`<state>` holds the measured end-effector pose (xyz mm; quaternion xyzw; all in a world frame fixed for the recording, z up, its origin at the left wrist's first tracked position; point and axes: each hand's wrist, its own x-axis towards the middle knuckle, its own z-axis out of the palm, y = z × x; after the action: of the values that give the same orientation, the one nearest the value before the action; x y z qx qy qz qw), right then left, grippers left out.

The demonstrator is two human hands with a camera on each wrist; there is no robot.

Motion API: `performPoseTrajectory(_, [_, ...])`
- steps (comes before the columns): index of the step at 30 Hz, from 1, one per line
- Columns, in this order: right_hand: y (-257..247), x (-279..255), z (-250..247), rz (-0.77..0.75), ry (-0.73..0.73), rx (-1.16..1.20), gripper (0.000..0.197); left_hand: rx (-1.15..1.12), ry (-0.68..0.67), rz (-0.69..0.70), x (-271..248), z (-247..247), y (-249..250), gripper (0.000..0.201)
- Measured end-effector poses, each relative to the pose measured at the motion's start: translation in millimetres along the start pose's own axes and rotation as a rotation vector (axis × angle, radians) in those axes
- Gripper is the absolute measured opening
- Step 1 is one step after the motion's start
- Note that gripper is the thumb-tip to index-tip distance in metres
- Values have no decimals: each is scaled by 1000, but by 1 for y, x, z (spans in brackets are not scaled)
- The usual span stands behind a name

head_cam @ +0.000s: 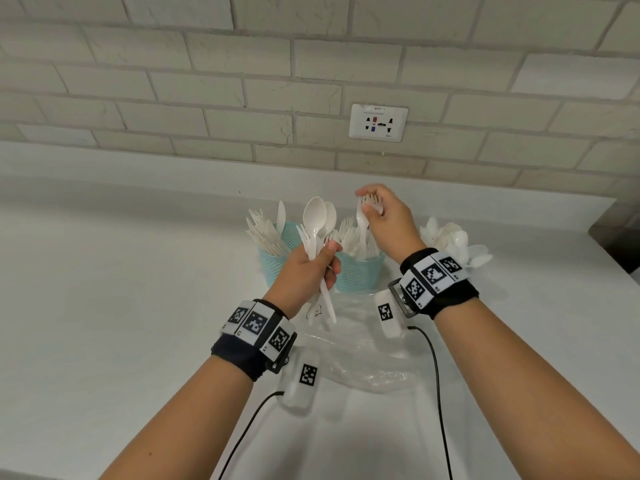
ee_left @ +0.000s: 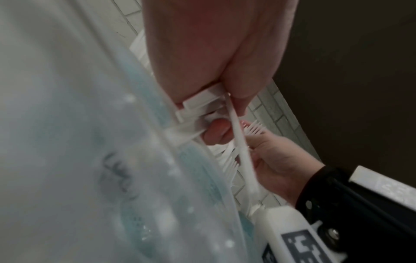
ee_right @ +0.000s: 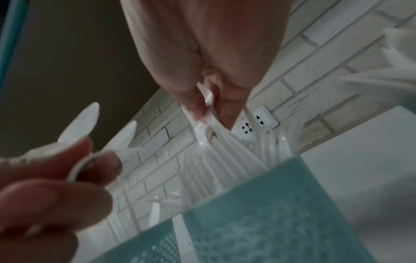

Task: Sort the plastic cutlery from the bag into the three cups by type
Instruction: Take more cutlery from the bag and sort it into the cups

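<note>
My left hand (head_cam: 313,268) grips a bundle of white plastic spoons (head_cam: 317,220), bowls up, in front of two teal mesh cups. The left cup (head_cam: 277,265) holds knives (head_cam: 265,233). The middle cup (head_cam: 360,271) holds forks (head_cam: 349,237). My right hand (head_cam: 377,213) pinches forks (head_cam: 362,216) by their tined ends, with the handles pointing down into the middle cup. In the right wrist view the fingers (ee_right: 195,99) pinch those forks (ee_right: 207,121) above the teal cup (ee_right: 270,204). A cluster of spoons (head_cam: 450,237) stands at the right; its cup is hidden behind my right wrist.
The clear plastic bag (head_cam: 360,344) lies crumpled on the white counter (head_cam: 121,289) between my forearms. A wall socket (head_cam: 378,122) sits on the brick wall behind the cups. A dark object (head_cam: 620,230) stands at the counter's right edge.
</note>
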<state>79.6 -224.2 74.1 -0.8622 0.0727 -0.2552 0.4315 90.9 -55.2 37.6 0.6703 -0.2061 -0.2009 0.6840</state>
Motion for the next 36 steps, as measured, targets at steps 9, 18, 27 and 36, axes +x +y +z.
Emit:
performPoseTrajectory(9, [3,-8,-2,-119,-44,-372,31,-106,-109,5,2,7,5,22])
performPoseTrajectory(18, [-14,-17,-9,-109,-21,-157,44,-132,-151,-22,4,14,7,16])
performPoseTrajectory(27, [-29,-28,4,89,-93,73,43,-116,-173,-12,0,23,15,11])
performPoseTrajectory(36, [-45,-27,-17,133,-62,373,13,-64,-175,-5,1,26,21,18])
